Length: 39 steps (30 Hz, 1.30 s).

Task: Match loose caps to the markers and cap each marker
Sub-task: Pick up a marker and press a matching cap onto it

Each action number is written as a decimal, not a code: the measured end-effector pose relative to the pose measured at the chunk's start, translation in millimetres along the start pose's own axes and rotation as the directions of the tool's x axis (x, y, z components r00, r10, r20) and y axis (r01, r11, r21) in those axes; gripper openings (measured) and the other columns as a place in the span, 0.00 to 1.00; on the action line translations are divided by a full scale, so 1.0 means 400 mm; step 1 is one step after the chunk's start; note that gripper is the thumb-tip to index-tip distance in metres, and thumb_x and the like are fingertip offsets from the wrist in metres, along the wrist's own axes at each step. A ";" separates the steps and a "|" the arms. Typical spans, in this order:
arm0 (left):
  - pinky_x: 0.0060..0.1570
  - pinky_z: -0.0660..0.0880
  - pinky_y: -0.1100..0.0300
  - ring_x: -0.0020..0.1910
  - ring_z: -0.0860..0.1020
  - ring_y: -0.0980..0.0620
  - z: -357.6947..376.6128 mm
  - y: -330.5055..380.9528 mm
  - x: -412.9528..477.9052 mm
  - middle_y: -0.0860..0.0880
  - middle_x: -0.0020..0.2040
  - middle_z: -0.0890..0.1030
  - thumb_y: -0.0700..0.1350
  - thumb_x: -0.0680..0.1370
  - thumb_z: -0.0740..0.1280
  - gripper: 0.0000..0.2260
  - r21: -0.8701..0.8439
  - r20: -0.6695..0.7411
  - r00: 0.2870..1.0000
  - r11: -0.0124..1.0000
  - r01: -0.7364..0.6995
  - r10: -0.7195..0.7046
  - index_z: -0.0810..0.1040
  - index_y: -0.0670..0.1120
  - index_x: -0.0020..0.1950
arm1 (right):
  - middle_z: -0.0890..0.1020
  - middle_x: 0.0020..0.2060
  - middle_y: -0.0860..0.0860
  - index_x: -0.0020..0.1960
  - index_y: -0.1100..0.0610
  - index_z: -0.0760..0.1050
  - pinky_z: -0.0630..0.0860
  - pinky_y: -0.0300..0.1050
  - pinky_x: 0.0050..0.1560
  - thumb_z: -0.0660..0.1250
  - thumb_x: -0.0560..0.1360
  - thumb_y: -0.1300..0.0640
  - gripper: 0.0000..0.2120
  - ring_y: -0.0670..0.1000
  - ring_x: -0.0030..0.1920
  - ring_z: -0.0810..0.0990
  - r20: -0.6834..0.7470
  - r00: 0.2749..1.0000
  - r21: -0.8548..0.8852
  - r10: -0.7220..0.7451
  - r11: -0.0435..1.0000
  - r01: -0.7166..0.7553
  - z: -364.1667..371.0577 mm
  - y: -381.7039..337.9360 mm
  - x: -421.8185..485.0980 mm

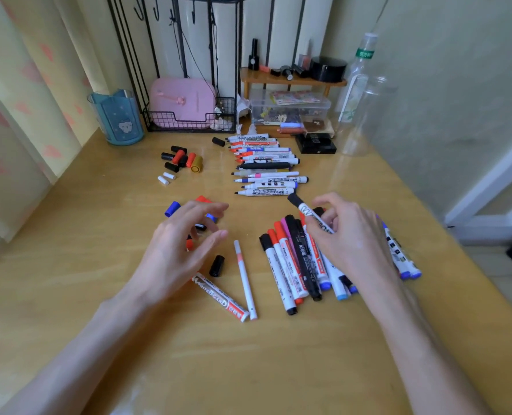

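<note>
While right hand point(350, 235) grips marker point(304, 209), left hand point(182, 244) above caps point(172, 208), bare tabletop point(248, 360) nearer.

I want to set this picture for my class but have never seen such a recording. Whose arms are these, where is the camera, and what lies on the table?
There is no machine: a person wears a camera on the head, looking down at their own arms. On the wooden table lie a row of uncapped markers, a pile of capped markers and loose caps. The right hand holds a black-capped whiteboard marker; the left hand hovers open beside a blue cap.
</note>
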<state>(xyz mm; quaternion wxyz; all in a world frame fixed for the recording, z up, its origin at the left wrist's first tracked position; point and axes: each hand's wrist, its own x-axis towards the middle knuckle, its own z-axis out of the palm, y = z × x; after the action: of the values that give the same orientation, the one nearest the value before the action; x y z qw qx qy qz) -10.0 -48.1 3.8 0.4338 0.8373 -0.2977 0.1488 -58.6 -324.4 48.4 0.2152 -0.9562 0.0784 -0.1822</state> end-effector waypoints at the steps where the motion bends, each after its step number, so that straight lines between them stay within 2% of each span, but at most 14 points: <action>1: 0.47 0.80 0.50 0.54 0.82 0.50 0.002 -0.001 -0.001 0.56 0.57 0.80 0.50 0.82 0.70 0.14 -0.001 0.000 1.000 1.000 0.000 0.000 0.79 0.51 0.67 | 0.83 0.39 0.44 0.62 0.48 0.78 0.78 0.51 0.43 0.70 0.79 0.47 0.13 0.53 0.41 0.80 -0.005 1.000 -0.026 0.003 1.000 -0.003 -0.001 0.003 -0.013; 3: 0.46 0.80 0.49 0.53 0.82 0.50 0.004 -0.003 -0.003 0.57 0.56 0.80 0.52 0.82 0.69 0.13 -0.005 0.000 1.000 1.000 0.010 -0.010 0.80 0.52 0.66 | 0.83 0.40 0.47 0.59 0.49 0.74 0.75 0.51 0.41 0.69 0.79 0.47 0.12 0.56 0.44 0.81 -0.014 1.000 -0.101 -0.006 0.995 0.004 0.001 0.006 -0.034; 6: 0.45 0.80 0.49 0.50 0.82 0.53 0.006 -0.003 -0.006 0.59 0.55 0.80 0.51 0.83 0.69 0.11 -0.007 0.001 1.000 1.000 0.012 -0.012 0.80 0.53 0.64 | 0.82 0.42 0.46 0.55 0.49 0.72 0.69 0.49 0.38 0.69 0.79 0.47 0.09 0.55 0.45 0.81 -0.011 1.000 -0.187 -0.025 0.982 0.022 0.008 0.000 -0.051; 10: 0.46 0.80 0.48 0.51 0.83 0.52 0.006 -0.007 -0.007 0.60 0.57 0.80 0.48 0.81 0.70 0.11 0.009 0.004 1.000 1.000 0.026 -0.026 0.81 0.51 0.63 | 0.80 0.43 0.46 0.54 0.50 0.73 0.76 0.50 0.41 0.69 0.79 0.49 0.08 0.53 0.44 0.80 -0.002 1.000 -0.151 -0.031 0.988 0.030 0.012 -0.007 -0.057; 15: 0.47 0.81 0.50 0.52 0.83 0.52 0.001 -0.008 -0.007 0.60 0.57 0.80 0.47 0.81 0.70 0.11 0.020 0.009 1.000 0.999 0.025 -0.025 0.81 0.51 0.63 | 0.79 0.37 0.45 0.54 0.49 0.75 0.72 0.48 0.37 0.68 0.80 0.50 0.05 0.53 0.41 0.79 -0.013 1.000 -0.142 -0.023 0.990 0.021 0.016 -0.002 -0.052; 18: 0.47 0.80 0.50 0.52 0.83 0.53 0.000 -0.009 -0.007 0.60 0.58 0.79 0.47 0.82 0.69 0.10 0.026 0.011 1.000 0.999 0.025 -0.025 0.81 0.51 0.63 | 0.78 0.35 0.45 0.54 0.48 0.77 0.71 0.47 0.37 0.68 0.80 0.49 0.05 0.54 0.42 0.80 -0.016 1.000 -0.147 -0.015 0.989 0.012 0.019 0.000 -0.047; 22: 0.47 0.80 0.52 0.51 0.82 0.53 -0.002 -0.009 -0.008 0.60 0.57 0.79 0.48 0.82 0.68 0.10 0.034 0.010 1.000 0.999 0.022 -0.022 0.82 0.51 0.63 | 0.79 0.34 0.47 0.52 0.47 0.79 0.74 0.48 0.37 0.68 0.80 0.48 0.04 0.55 0.41 0.80 -0.024 1.000 -0.133 -0.019 0.991 0.016 0.025 -0.002 -0.043; 29: 0.46 0.80 0.52 0.51 0.82 0.52 -0.003 -0.016 -0.006 0.60 0.56 0.79 0.48 0.84 0.68 0.08 0.045 -0.003 1.000 0.999 0.024 -0.023 0.82 0.51 0.62 | 0.81 0.37 0.45 0.55 0.47 0.80 0.69 0.46 0.36 0.69 0.80 0.48 0.06 0.53 0.41 0.79 -0.005 1.000 -0.125 -0.013 0.992 0.012 0.026 -0.012 -0.029; 33: 0.46 0.80 0.51 0.52 0.82 0.51 -0.004 -0.015 -0.006 0.59 0.57 0.80 0.50 0.83 0.66 0.10 0.039 0.000 1.000 0.999 0.017 -0.017 0.82 0.51 0.63 | 0.82 0.39 0.46 0.54 0.48 0.81 0.68 0.46 0.36 0.69 0.80 0.49 0.05 0.53 0.40 0.78 -0.024 0.999 -0.120 -0.037 0.992 0.033 0.027 -0.019 -0.024; 36: 0.45 0.80 0.49 0.51 0.82 0.51 -0.001 -0.016 -0.007 0.58 0.57 0.80 0.50 0.83 0.66 0.11 0.030 0.004 1.000 0.999 0.016 -0.016 0.82 0.51 0.63 | 0.82 0.40 0.46 0.54 0.49 0.81 0.74 0.45 0.38 0.70 0.79 0.51 0.05 0.51 0.40 0.78 -0.010 0.994 -0.091 -0.104 0.991 0.103 0.034 -0.033 0.000; 39: 0.44 0.80 0.52 0.51 0.82 0.52 0.000 -0.013 -0.009 0.59 0.57 0.79 0.48 0.84 0.68 0.09 0.037 0.010 1.000 0.999 0.023 -0.023 0.82 0.52 0.63 | 0.82 0.46 0.47 0.58 0.50 0.81 0.77 0.46 0.48 0.71 0.79 0.52 0.08 0.50 0.47 0.79 0.052 0.984 -0.049 -0.172 0.983 0.174 0.058 -0.052 0.045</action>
<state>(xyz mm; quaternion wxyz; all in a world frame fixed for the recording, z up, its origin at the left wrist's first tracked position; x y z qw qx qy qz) -9.5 -44.5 -1.1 0.4184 0.8493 -0.2874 0.1451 -31.7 -301.0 43.5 0.1746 -0.9689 -0.0053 -0.1750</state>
